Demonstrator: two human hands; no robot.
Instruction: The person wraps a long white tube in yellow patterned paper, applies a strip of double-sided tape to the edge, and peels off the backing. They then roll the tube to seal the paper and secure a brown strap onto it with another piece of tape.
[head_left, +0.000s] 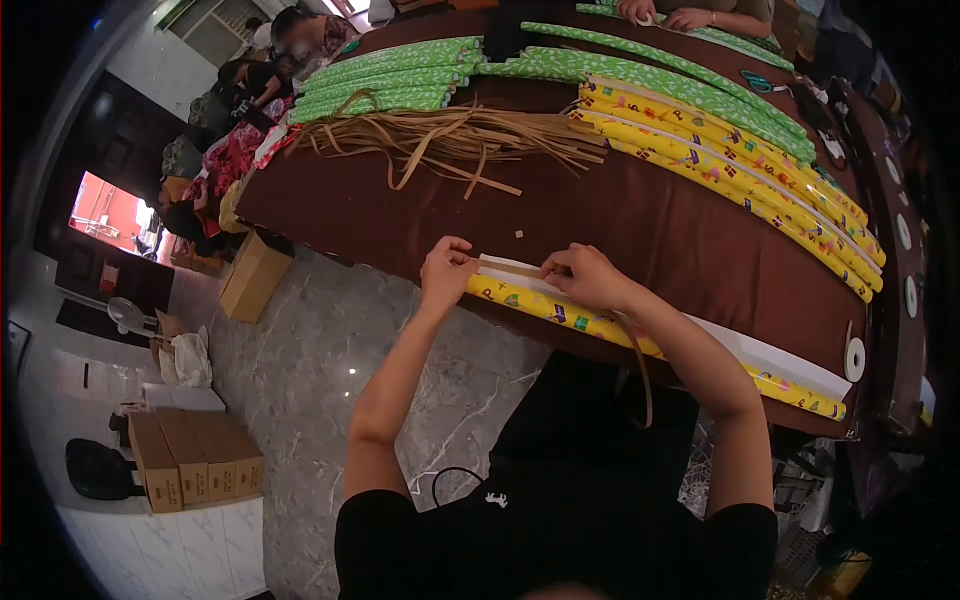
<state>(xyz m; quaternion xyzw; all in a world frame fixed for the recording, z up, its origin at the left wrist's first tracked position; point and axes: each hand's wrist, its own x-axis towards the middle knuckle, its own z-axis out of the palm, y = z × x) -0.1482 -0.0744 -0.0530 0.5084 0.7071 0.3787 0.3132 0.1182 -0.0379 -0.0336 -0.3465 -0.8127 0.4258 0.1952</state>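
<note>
A roll of yellow patterned wrapping paper (570,314), its white underside showing along one edge, lies along the near edge of the table. A narrow brown strip (645,385) runs along the white edge between my hands, and its loose end hangs down past the roll. My left hand (447,273) is closed at the roll's left end, fingers pinched on the strip's end. Further right, my right hand (592,280) has its fingers bent and pinched on the strip, over the white edge. The fingertips partly hide the strip.
On the brown-covered table (380,220) lie a bundle of brown strips (450,140), yellow paper rolls (730,165) and green paper rolls (390,75). A white tape roll (854,359) stands at the right edge; scissors (760,82) lie farther back. Another person's hands (690,18) work across the table.
</note>
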